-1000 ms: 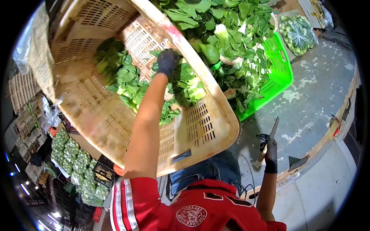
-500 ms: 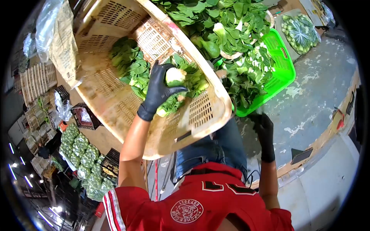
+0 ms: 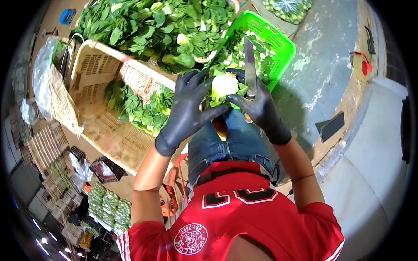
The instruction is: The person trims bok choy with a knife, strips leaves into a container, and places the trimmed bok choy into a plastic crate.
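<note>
A bok choy is held between my hands above my lap, its pale cut base facing up. My gloved left hand grips it from the left, with the thumb along its near side. In my gloved right hand is a knife, blade pointing up and away. The right thumb and fingers also touch the bok choy. Left of my hands, the beige plastic crate has more bok choy lying in it. Directly beyond my hands, a bright green basket contains leaves and pale trimmed pieces.
A large heap of leafy greens lies beyond the crate. At the top right is a clear bag of green vegetables. Several bagged greens are stacked at lower left. A dark flat object lies by the ledge at right.
My left hand has lifted a bok choy out of the crate and moved right. My right hand has come up with the knife to meet it. The view has shifted right.
</note>
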The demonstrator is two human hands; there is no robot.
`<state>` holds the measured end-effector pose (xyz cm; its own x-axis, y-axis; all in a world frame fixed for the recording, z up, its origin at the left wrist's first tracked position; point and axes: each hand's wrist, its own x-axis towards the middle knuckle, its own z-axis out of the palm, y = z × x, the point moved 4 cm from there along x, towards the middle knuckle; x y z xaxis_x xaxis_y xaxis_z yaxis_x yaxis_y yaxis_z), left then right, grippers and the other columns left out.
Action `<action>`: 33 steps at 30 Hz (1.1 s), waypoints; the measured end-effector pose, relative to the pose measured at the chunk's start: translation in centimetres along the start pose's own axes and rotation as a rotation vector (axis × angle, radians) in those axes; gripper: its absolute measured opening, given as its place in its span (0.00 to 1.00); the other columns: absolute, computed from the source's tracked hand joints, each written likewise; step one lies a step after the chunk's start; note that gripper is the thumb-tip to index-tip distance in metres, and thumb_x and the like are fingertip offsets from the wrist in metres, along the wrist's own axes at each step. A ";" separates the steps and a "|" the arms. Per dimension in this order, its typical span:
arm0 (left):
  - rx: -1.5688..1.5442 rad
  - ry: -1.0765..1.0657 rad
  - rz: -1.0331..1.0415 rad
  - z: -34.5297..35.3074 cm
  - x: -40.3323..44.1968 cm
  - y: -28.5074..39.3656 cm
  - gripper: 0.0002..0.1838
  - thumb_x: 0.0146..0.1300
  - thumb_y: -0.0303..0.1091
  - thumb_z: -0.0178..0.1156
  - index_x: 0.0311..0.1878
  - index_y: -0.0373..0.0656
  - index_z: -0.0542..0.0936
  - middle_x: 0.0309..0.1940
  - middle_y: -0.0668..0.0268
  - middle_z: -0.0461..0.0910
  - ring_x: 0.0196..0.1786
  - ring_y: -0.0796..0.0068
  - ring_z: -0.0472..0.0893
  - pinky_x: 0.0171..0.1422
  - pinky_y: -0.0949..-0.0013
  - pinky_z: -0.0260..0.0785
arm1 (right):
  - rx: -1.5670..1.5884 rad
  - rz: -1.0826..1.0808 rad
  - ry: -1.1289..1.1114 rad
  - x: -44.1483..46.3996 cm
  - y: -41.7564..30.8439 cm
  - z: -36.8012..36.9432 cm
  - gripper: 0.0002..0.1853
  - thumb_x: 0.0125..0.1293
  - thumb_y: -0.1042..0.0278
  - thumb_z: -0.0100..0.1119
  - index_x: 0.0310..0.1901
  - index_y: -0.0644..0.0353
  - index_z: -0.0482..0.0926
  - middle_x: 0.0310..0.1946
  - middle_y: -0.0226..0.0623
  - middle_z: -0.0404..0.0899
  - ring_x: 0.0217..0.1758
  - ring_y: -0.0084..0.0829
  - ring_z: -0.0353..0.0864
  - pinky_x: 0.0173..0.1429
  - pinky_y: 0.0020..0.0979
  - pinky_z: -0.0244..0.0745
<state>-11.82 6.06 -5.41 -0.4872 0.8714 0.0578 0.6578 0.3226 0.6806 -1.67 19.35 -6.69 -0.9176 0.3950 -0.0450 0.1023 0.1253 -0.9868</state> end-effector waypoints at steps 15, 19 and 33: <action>-0.679 -0.141 -0.144 7.2 4.9 3.4 0.26 0.46 0.35 0.70 0.47 0.34 0.73 0.39 0.56 0.76 0.44 0.65 0.77 0.49 0.67 0.69 | -0.848 -0.038 0.108 -4.1 1.9 -11.1 0.11 0.52 0.62 0.62 0.30 0.60 0.76 0.22 0.40 0.74 0.26 0.42 0.77 0.30 0.37 0.72; -0.496 -0.165 0.000 7.5 5.5 4.5 0.27 0.42 0.39 0.71 0.44 0.32 0.74 0.36 0.52 0.74 0.40 0.53 0.74 0.45 0.59 0.67 | -0.813 -0.251 -0.013 -4.3 -0.1 -9.8 0.12 0.45 0.67 0.67 0.29 0.62 0.76 0.22 0.42 0.75 0.24 0.43 0.77 0.27 0.37 0.72; -0.730 -0.190 -0.067 9.0 4.4 5.7 0.25 0.65 0.41 0.52 0.58 0.33 0.64 0.51 0.52 0.72 0.53 0.63 0.73 0.57 0.67 0.63 | -0.178 -0.140 0.266 -5.4 3.8 -9.7 0.28 0.53 0.59 0.67 0.52 0.66 0.69 0.37 0.43 0.77 0.42 0.31 0.77 0.45 0.30 0.72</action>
<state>-5.08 15.08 -7.83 -0.3616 0.9287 -0.0825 0.0509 0.1080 0.9928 7.37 26.49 -8.72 -0.7974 0.5835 0.1538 0.0698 0.3424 -0.9370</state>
